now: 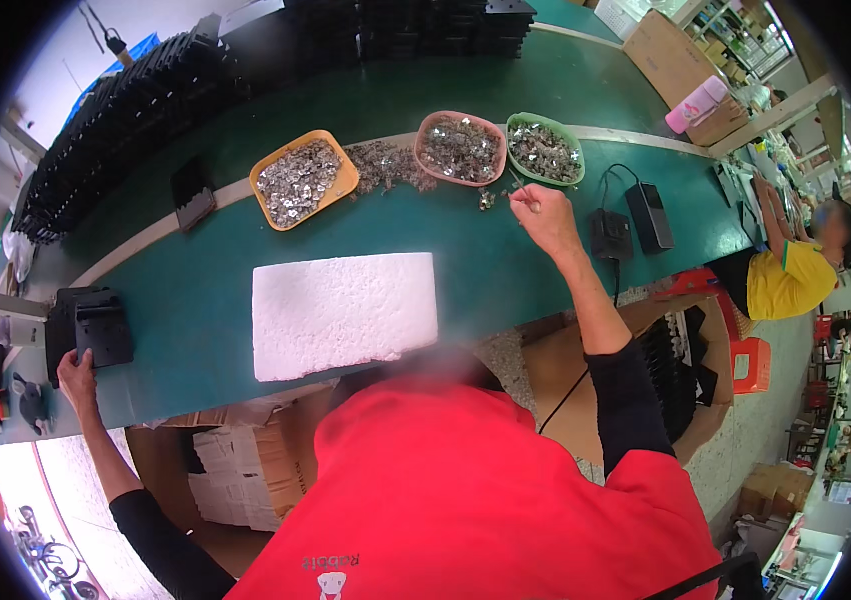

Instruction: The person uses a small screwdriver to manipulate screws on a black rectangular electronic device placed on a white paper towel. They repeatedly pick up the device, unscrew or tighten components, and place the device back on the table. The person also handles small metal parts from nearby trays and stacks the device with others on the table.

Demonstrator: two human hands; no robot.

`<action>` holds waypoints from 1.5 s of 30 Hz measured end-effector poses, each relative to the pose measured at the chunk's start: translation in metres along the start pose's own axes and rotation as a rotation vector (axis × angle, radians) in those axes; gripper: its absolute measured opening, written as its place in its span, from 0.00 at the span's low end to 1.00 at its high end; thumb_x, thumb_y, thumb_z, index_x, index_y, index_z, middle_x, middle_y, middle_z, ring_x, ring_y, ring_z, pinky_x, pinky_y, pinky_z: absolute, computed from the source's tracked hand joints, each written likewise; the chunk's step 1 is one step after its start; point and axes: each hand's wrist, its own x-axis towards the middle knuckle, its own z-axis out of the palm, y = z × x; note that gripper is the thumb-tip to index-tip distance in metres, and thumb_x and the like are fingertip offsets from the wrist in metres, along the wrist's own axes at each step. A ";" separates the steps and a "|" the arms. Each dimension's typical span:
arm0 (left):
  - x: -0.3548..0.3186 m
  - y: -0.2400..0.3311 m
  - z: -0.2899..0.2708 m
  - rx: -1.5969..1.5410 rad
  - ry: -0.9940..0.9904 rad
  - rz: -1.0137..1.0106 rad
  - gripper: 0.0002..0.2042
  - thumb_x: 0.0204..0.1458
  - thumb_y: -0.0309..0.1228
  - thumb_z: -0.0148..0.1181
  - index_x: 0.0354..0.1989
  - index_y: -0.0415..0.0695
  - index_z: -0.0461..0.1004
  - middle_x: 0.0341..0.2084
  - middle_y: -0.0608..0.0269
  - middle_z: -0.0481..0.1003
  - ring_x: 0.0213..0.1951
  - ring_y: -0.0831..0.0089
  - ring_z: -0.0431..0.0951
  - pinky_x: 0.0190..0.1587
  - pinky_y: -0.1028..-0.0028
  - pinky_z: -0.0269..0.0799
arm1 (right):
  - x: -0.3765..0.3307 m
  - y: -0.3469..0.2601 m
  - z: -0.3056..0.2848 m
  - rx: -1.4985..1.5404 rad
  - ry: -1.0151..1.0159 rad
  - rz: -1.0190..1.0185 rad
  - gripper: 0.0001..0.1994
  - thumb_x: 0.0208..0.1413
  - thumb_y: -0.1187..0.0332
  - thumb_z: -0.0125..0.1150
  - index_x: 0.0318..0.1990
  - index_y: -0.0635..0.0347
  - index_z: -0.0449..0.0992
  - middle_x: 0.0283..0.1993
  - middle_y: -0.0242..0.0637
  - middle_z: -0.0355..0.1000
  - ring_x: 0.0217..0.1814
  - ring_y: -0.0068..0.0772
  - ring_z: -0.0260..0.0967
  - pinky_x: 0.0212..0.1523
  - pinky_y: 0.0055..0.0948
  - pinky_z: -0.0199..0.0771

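Observation:
My left hand (77, 380) is at the left end of the green bench, fingers closed on the near edge of a black plastic housing (106, 328). Another black part (62, 320) lies against that housing. Out to the right, my right hand (548, 218) pinches a thin pointed tool (517, 178), too small to name surely. Its tip is by the near rim of a green bowl (512, 150) of small metal pieces. A few loose metal pieces (487, 200) lie just left of the hand. A white foam block (346, 312) lies between my arms.
A pink bowl (420, 150) and a yellow tray (264, 205) hold more small metal parts, with a loose pile (386, 166) between them. Black stacked parts (146, 130) line the back. A black power adapter (611, 235) and box-shaped device (651, 217) stand right. A person in yellow (796, 280) sits farther right.

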 end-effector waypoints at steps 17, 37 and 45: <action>-0.317 0.301 0.066 -0.330 0.080 1.152 0.14 0.39 0.20 0.60 0.38 0.44 0.75 0.25 0.60 0.70 0.27 0.62 0.72 0.27 0.63 0.67 | 0.031 0.019 0.024 -0.494 0.028 -0.255 0.07 0.52 0.65 0.63 0.37 0.54 0.80 0.36 0.40 0.73 0.40 0.48 0.74 0.40 0.44 0.74; -0.372 0.402 0.134 -0.408 -0.003 1.121 0.15 0.39 0.36 0.67 0.33 0.47 0.69 0.35 0.59 0.66 0.35 0.63 0.66 0.34 0.65 0.60 | -0.038 -0.071 0.041 0.959 -0.490 0.431 0.07 0.53 0.74 0.65 0.38 0.66 0.75 0.30 0.40 0.76 0.19 0.16 0.67 0.11 0.13 0.55; -0.371 0.407 0.137 -0.441 -0.021 1.094 0.17 0.38 0.36 0.67 0.35 0.45 0.70 0.36 0.58 0.67 0.39 0.63 0.68 0.38 0.66 0.61 | -0.040 -0.081 0.048 0.945 -0.547 0.434 0.08 0.52 0.73 0.65 0.38 0.66 0.75 0.31 0.40 0.75 0.22 0.18 0.70 0.12 0.14 0.58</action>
